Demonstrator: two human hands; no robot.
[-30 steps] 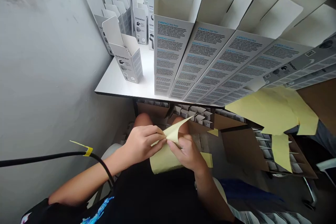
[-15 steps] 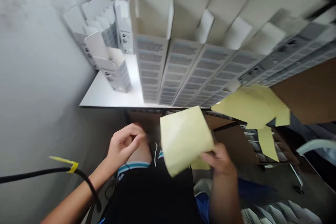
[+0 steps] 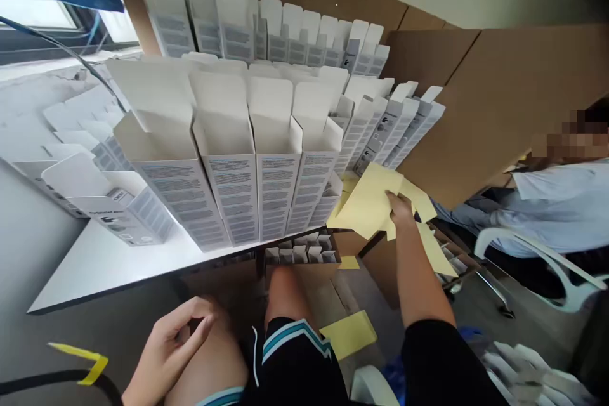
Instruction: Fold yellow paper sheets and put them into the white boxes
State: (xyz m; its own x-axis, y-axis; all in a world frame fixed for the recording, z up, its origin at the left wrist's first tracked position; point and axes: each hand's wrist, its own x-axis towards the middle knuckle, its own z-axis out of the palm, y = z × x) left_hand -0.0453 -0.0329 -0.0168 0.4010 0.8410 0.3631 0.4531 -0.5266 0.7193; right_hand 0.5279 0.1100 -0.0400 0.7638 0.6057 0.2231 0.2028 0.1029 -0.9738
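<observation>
My right hand [image 3: 401, 208] reaches out to the right edge of the table, its fingers closed on a yellow sheet [image 3: 368, 203] that lies among other yellow sheets. My left hand [image 3: 178, 346] rests by my bare thigh, fingers curled with thumb near the index finger; whether it holds anything is hidden. Tall white open-topped boxes [image 3: 233, 196] stand in rows on the white table [image 3: 85, 266] in front of me, their flaps up. A shorter white box [image 3: 128, 209] stands at the left.
Below the table sits a carton [image 3: 304, 260] of small white boxes. A yellow sheet [image 3: 349, 334] lies on the floor. Brown cardboard [image 3: 514, 95] walls the back right. A person [image 3: 561, 203] sits at the right near a white chair [image 3: 537, 260]. A black cable [image 3: 42, 382] crosses lower left.
The view has tilted up and shifted right. My right hand has moved from over my lap, with a yellow sheet, to the yellow sheets at the table's right edge. My left hand stays curled.
</observation>
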